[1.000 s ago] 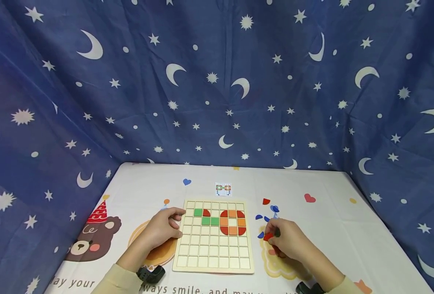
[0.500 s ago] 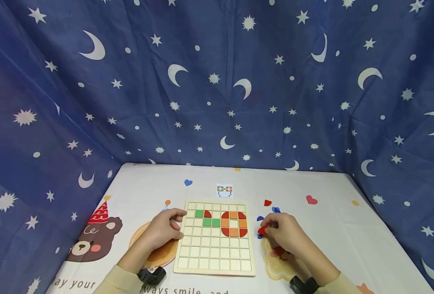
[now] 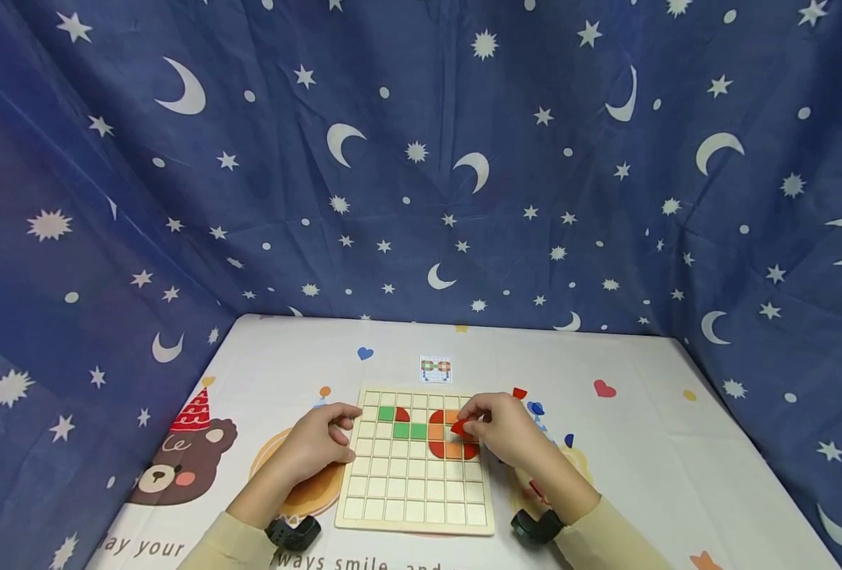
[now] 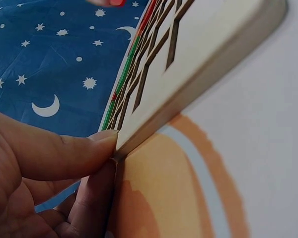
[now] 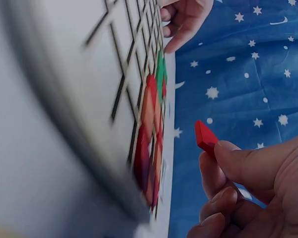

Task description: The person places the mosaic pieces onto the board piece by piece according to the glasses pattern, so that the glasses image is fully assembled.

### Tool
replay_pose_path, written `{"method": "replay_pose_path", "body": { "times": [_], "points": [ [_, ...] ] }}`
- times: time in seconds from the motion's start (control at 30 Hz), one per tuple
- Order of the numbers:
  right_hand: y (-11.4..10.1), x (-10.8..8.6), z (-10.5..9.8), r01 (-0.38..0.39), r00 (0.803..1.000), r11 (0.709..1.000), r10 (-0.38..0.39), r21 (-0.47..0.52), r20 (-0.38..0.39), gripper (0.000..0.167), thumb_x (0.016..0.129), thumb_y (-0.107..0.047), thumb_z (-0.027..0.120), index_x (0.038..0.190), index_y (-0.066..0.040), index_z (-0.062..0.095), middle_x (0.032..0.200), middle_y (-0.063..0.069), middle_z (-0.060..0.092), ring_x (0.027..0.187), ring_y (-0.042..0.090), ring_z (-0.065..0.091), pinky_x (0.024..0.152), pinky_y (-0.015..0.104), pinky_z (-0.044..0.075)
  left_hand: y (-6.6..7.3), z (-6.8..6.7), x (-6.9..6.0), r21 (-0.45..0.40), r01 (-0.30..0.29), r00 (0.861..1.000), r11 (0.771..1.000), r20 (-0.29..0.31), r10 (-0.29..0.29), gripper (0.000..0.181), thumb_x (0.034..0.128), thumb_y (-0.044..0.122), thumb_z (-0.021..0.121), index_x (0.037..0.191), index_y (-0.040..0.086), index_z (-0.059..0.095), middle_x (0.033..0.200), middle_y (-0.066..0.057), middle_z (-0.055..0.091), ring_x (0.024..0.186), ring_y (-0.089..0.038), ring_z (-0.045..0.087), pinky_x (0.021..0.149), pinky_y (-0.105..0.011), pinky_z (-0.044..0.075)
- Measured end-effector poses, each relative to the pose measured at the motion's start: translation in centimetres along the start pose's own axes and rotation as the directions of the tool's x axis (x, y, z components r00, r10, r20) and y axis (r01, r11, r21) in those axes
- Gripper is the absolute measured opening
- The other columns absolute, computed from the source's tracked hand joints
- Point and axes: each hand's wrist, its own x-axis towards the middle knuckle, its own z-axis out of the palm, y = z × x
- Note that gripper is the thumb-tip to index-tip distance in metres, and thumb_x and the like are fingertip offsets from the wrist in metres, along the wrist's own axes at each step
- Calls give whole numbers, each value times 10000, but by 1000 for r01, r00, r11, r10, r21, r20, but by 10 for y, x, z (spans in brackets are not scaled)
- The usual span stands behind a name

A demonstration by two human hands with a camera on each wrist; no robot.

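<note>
My right hand (image 3: 499, 427) pinches a red tile (image 5: 206, 138) between thumb and fingertips, just above the right part of the wooden grid board (image 3: 406, 491); one tile edge looks curved. My left hand (image 3: 321, 435) touches the board's left edge with thumb and index finger, the other fingers loosely bent. On the board lie green square tiles (image 3: 386, 413), a red quarter-round tile (image 3: 402, 415) and a ring of red and orange tiles (image 3: 436, 431). The right hand covers part of that ring.
A small pattern card (image 3: 436, 369) lies behind the board. To the right, partly hidden by the right arm, are blue pieces (image 3: 535, 408) and a red piece (image 3: 519, 393). A printed cloth (image 3: 641, 475) covers the table; a blue curtain (image 3: 392, 198) stands behind.
My right hand has lifted a red tile from the loose pieces and carried it left, over the board. The left hand has stayed at the board's left edge.
</note>
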Motion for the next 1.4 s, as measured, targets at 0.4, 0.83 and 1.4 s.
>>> {"method": "replay_pose_path", "body": {
  "times": [0.4,0.83,1.4],
  "points": [
    [-25,27,21,77,993,995,-82,59,84,185,975,-22,747,947,-195,807,937,-41,741,831,168,621,696,286,540,0,0,1,-11,-6,1000,1000,-4,5,652,726,-120,870,1335,59,724,1051,-60,638,833,-172,596,712,-265,529],
    [-46,55,58,89,988,990,-102,108,115,147,974,-49,762,932,-183,802,897,-29,729,811,149,644,716,284,559,-1,0,1,-4,-4,1000,1000,1,4,651,723,-110,876,1331,66,725,1059,-56,642,836,-169,597,707,-279,525],
    [-62,80,94,154,981,988,-156,26,114,142,945,-61,798,894,-190,825,809,-104,734,801,92,624,801,318,540,-2,0,1,-13,2,1000,1000,0,-2,669,714,-120,878,1340,49,714,1048,-57,632,833,-172,598,694,-281,538]
  ]
}}
